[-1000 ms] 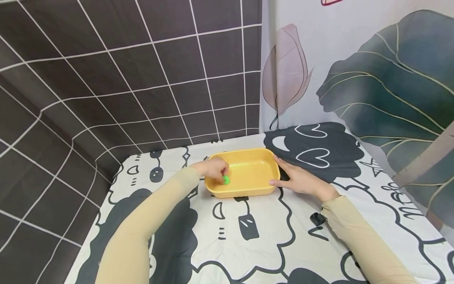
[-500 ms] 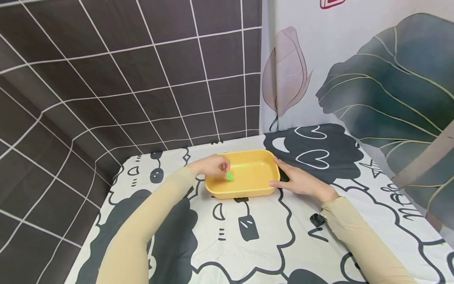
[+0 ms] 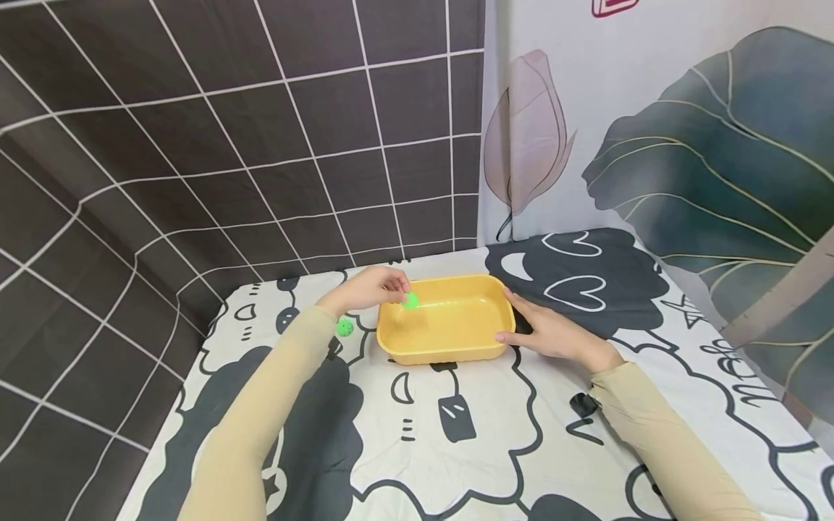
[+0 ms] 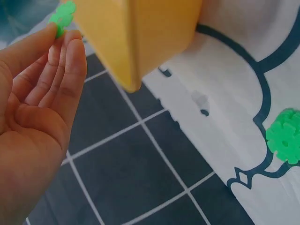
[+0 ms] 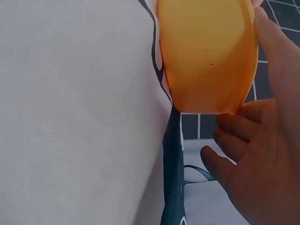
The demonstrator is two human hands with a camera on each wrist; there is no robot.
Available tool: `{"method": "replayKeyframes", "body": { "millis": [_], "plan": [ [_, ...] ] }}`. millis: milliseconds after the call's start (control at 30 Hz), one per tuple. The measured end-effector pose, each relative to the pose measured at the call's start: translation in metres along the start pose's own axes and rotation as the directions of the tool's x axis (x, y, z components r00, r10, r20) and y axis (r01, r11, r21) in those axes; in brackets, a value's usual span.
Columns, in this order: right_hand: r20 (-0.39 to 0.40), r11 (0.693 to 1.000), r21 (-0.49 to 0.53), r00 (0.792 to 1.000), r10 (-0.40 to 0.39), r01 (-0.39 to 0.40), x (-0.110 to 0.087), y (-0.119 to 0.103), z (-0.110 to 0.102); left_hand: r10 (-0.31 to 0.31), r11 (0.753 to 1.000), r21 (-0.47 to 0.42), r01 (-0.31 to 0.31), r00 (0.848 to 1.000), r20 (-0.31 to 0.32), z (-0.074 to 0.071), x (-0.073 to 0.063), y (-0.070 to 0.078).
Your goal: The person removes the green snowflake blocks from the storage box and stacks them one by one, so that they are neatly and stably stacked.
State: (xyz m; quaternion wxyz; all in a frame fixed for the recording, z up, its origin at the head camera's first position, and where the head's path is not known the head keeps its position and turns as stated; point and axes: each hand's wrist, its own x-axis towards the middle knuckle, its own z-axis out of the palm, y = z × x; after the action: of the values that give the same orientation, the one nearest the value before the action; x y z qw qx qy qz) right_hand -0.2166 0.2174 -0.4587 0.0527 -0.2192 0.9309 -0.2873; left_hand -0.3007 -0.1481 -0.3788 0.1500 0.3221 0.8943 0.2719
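Note:
Between the thumb and fingertips of my left hand point(image 3: 370, 287) is a green snowflake-shaped plastic piece point(image 4: 64, 15). This hand hovers over the left end of a yellow basin point(image 3: 449, 354), at about the height of its far rim. My right hand point(image 3: 550, 325) holds the basin's right end, thumb on the near side and fingers toward the far side. In the right wrist view, several of its fingers point(image 5: 233, 125) lie against or close to the basin's end wall. Left of the basin, more green snowflake pieces point(image 4: 285, 136) lie on the cloth, seemingly stacked.
A white cloth point(image 3: 456, 463) with black cartoon drawings covers the surface under the basin. Behind and left hangs dark fabric point(image 3: 313, 130) with a white grid; behind right is a pale curtain point(image 3: 554, 202) printed with leaves.
My left hand has lifted from low in the basin toward its far left rim, carrying the green piece. Green pieces beside the basin, earlier hidden by the left arm, now show. The right hand stays put.

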Motion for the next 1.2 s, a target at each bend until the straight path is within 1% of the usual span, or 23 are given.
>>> {"method": "replayKeyframes", "body": {
  "millis": [100, 200, 333, 433, 500, 600, 733, 833, 933, 1067, 1133, 1200],
  "plan": [
    [0.002, 1.000, -0.003, 1.000, -0.001, 0.001, 0.001, 0.000, 0.000, -0.036, 0.999, -0.029, 0.034, 0.998, -0.057, -0.008, -0.012, 0.003],
    [-0.005, 1.000, -0.002, 1.000, 0.000, 0.000, 0.001, 0.000, 0.002, -0.067, 0.995, -0.079, 0.057, 0.990, -0.123, -0.013, -0.025, 0.004],
    [0.001, 1.000, 0.005, 1.000, 0.000, 0.000, -0.002, -0.001, 0.007, -0.087, 0.989, -0.131, 0.062, 0.977, -0.195, -0.014, -0.047, -0.003],
    [0.008, 1.000, 0.005, 1.000, -0.009, 0.009, -0.005, -0.001, 0.010, -0.118, 0.986, -0.146, 0.085, 0.964, -0.237, -0.014, -0.063, -0.010],
    [0.003, 1.000, 0.008, 1.000, -0.012, 0.012, -0.005, -0.001, 0.011, -0.150, 0.981, -0.158, 0.109, 0.949, -0.277, -0.016, -0.073, -0.015],
    [-0.012, 1.000, 0.009, 1.000, -0.017, 0.017, -0.004, -0.002, 0.009, -0.184, 0.975, -0.184, 0.128, 0.924, -0.335, -0.021, -0.087, -0.020],
    [-0.009, 1.000, 0.005, 1.000, -0.013, 0.013, -0.002, -0.003, 0.006, -0.231, 0.964, -0.219, 0.153, 0.888, -0.398, -0.026, -0.105, -0.025],
    [-0.007, 1.000, -0.001, 1.000, -0.011, 0.011, -0.001, -0.003, 0.004, -0.274, 0.952, -0.249, 0.178, 0.859, -0.433, -0.025, -0.117, -0.031],
    [-0.012, 1.000, -0.006, 1.000, -0.013, 0.013, -0.001, -0.003, 0.002, -0.307, 0.941, -0.274, 0.196, 0.836, -0.454, -0.019, -0.128, -0.038],
    [-0.017, 1.000, -0.011, 1.000, -0.016, 0.015, -0.001, -0.002, 0.001, -0.333, 0.935, -0.283, 0.215, 0.808, -0.485, -0.009, -0.136, -0.048],
    [-0.018, 1.000, -0.012, 1.000, -0.016, 0.016, -0.001, -0.001, 0.001, -0.345, 0.931, -0.292, 0.220, 0.795, -0.499, -0.004, -0.137, -0.052],
    [-0.019, 1.000, -0.011, 1.000, -0.013, 0.013, -0.001, -0.001, 0.001, -0.353, 0.927, -0.302, 0.222, 0.787, -0.506, 0.000, -0.135, -0.055]
  ]
}}
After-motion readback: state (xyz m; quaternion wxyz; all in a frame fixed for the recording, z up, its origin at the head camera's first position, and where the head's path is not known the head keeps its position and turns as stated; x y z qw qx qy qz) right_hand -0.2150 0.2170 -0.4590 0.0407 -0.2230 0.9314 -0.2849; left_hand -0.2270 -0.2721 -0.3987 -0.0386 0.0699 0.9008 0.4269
